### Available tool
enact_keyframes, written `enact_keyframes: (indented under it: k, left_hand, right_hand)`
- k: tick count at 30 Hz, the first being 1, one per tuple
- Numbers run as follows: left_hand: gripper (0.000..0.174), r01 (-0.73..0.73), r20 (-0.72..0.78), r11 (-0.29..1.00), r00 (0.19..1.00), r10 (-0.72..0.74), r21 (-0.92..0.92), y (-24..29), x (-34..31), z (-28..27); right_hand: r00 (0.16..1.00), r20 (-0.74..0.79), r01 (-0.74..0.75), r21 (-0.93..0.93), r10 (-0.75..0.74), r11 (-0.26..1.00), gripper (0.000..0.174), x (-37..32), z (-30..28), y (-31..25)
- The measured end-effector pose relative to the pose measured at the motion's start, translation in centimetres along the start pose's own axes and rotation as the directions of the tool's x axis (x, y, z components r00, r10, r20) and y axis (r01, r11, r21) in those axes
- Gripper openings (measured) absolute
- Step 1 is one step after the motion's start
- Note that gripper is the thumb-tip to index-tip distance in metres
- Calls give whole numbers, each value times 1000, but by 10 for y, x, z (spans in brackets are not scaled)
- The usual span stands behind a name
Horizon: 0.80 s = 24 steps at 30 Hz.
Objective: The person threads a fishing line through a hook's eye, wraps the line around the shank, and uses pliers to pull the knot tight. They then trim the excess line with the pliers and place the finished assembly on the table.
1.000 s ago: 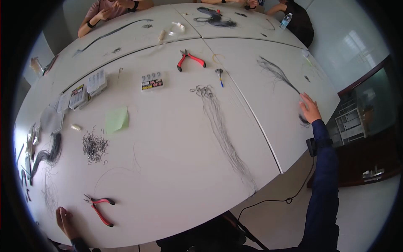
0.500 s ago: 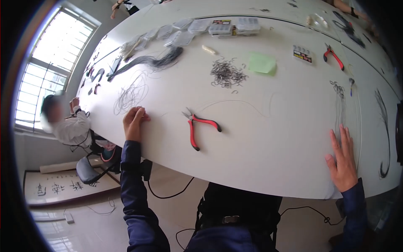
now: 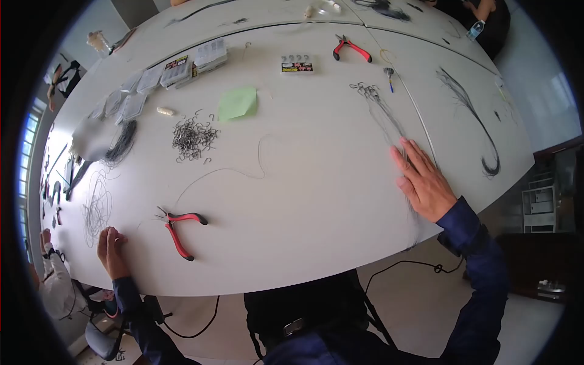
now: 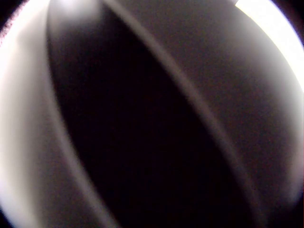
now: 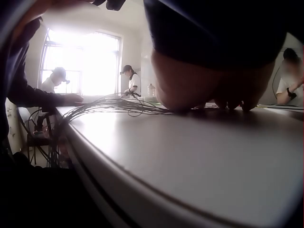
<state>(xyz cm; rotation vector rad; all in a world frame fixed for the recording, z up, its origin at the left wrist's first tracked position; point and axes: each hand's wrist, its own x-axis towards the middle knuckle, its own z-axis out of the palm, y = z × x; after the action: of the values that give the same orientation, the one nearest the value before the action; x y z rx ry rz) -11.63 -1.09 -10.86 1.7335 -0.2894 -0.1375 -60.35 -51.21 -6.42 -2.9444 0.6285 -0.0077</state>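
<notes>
My right hand (image 3: 424, 180) lies with straight fingers on a bundle of fine grey fishing lines (image 3: 387, 115). Fish hooks (image 3: 365, 90) sit at the far end of that bundle. In the right wrist view the lines (image 5: 104, 107) run out from under the hand (image 5: 178, 90) and over the table edge. My left hand (image 3: 112, 252) rests near the front edge with loosely bent fingers, nothing visible in them. Beside it are a loose tangle of line (image 3: 97, 210) and red-handled pliers (image 3: 179, 237). Dark, blurred shapes fill the left wrist view.
A pile of loose hooks (image 3: 194, 139) lies by a green paper note (image 3: 238, 103). Clear plastic boxes (image 3: 211, 56) line the back left. Farther back are a hook box (image 3: 297, 64) and second pliers (image 3: 353, 48). A dark strand bundle (image 3: 480, 131) lies at right.
My right hand has come from the strand bundle at the far right onto the hooked lines, then slid a little along them. The left hand stays by the pliers. The head view has swung left and back.
</notes>
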Motion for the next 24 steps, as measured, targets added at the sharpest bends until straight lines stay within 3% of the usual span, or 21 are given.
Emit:
enact_keyframes:
  k: [15,24]
  left_hand:
    - [12,-3,1,998,1000,3,-66,8,-6,10]
    - [11,40,76,978,997,-25,-206,25,-11,14]
  right_hand:
    - [993,-10,-121,-18,121,992,52,-6,-26,-3]
    - [996,61,-60,48,57,997,56,22,-39,-60]
